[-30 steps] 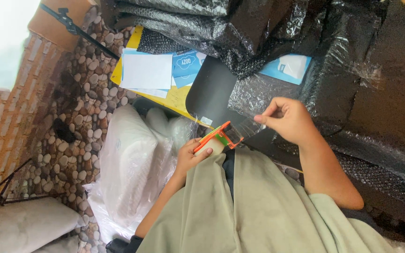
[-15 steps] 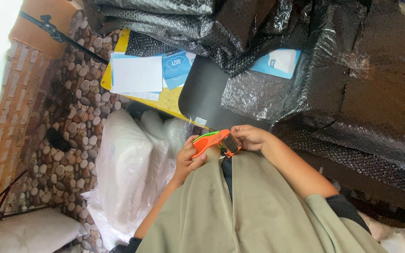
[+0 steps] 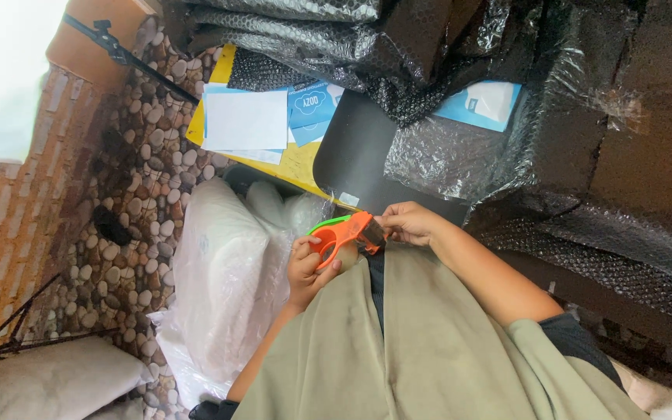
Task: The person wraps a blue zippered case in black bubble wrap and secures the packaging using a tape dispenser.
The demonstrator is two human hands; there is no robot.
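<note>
Gripping the orange-and-green plastic tape dispenser (image 3: 344, 233) at our lap in the closed left hand (image 3: 309, 268), we have returned the right hand (image 3: 407, 224), fingers pinched, from the outstretched tape to its front edge.

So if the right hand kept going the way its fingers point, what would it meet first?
The right hand points leftward at the orange plastic tape dispenser, which its fingertips already seem to touch; the left hand grips it just beyond.
</note>
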